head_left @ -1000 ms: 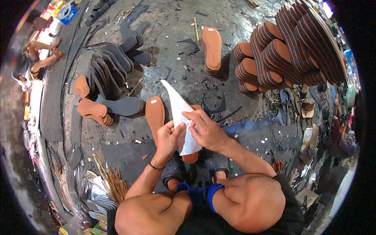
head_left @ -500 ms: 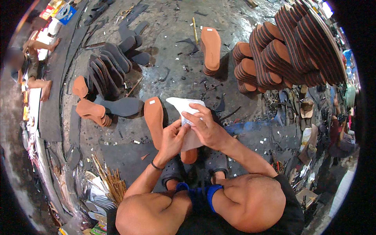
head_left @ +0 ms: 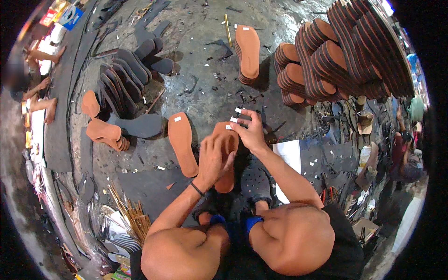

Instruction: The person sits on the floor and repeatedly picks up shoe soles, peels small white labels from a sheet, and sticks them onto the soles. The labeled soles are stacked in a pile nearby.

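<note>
A brown shoe insole (head_left: 226, 179) lies in front of me between my feet, its toe end pointing away. My left hand (head_left: 214, 161) rests over its middle, palm down with fingers extended, hiding part of it. At its far end is my right hand (head_left: 251, 133), with one small white sticker (head_left: 238, 110) at a fingertip and another at the finger below. The right thumb touches a third sticker (head_left: 228, 127) on the insole. To the left lies another brown insole (head_left: 183, 147) bearing a white sticker (head_left: 177, 119). A white sheet (head_left: 288, 156) lies partly under my right forearm.
Tall stacks of brown-topped soles (head_left: 322, 60) stand at the far right, a smaller stack (head_left: 248, 51) ahead. Dark soles (head_left: 122, 84) and brown insoles (head_left: 105, 134) lie at left. Thin sticks (head_left: 128, 210) are near my left knee. Another person (head_left: 39, 84) sits far left.
The white sheet has left both hands and now lies to the right. My left hand has come down over the insole; my right hand has moved to its far end with stickers on the fingers.
</note>
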`<state>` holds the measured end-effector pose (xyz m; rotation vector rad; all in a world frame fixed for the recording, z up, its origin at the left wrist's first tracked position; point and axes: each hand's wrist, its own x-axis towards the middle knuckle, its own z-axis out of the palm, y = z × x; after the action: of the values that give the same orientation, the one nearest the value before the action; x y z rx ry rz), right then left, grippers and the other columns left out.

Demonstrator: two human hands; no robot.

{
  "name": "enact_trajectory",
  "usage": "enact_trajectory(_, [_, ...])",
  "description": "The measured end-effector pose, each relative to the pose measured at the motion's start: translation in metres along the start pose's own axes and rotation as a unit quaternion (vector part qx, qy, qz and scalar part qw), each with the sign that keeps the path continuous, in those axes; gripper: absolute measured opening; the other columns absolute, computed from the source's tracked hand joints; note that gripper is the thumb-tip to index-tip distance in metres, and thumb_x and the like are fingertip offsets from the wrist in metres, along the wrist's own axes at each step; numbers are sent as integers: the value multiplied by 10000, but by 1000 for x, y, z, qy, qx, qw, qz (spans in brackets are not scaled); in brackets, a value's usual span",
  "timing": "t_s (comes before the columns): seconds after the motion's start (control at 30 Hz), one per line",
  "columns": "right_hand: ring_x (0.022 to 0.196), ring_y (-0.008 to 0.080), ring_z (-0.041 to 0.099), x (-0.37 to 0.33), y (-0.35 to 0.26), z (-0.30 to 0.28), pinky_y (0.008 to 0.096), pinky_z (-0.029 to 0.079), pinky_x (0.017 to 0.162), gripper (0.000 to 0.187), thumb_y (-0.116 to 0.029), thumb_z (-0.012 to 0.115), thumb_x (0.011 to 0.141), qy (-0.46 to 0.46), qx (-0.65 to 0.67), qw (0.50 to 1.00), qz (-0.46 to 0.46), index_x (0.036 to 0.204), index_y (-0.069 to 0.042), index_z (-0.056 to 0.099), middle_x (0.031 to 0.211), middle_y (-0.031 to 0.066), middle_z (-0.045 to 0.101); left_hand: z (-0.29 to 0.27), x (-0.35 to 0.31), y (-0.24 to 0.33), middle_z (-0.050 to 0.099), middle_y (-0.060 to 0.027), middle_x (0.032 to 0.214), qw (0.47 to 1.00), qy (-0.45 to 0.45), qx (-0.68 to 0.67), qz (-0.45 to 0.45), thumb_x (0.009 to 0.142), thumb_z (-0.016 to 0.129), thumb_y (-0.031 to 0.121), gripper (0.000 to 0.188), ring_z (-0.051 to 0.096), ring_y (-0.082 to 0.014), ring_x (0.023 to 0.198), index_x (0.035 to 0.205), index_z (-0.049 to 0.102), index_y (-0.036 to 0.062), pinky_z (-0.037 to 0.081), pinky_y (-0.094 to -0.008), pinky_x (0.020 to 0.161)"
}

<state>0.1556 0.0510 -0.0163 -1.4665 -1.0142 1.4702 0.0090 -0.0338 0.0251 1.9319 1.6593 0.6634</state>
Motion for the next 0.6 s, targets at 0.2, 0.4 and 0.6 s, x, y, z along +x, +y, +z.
enact_trajectory(0.2, [1025, 211, 556, -6, 3, 15, 301, 590, 810, 487, 31, 737, 774, 4, -167, 971, -173, 1159, -4, 442, 1255, 129, 327, 28, 3, -11, 218, -278, 1531, 996, -20, 75, -40, 710, 767, 490, 1032, 291, -465, 1360, 1497, 271, 41, 278, -540, 1091])
enact_trajectory(0.4, [865, 188, 594, 2, 5, -9, 309, 536, 718, 474, -14, 750, 785, 64, -192, 971, -126, 1154, -32, 452, 1212, 134, 381, 22, 6, -8, 211, -298, 1517, 997, -24, 9, -73, 706, 795, 344, 971, 297, -469, 1352, 1480, 287, 53, 282, -525, 1096])
enact_trajectory(0.6, [907, 155, 640, -5, 14, -9, 275, 511, 791, 407, -58, 704, 875, 72, 31, 997, 22, 1187, -4, 448, 1054, 123, 622, 6, 4, -9, 329, -246, 1433, 986, 28, -111, -119, 661, 839, 220, 959, 266, -410, 1372, 1438, 306, 46, 281, -491, 1120])
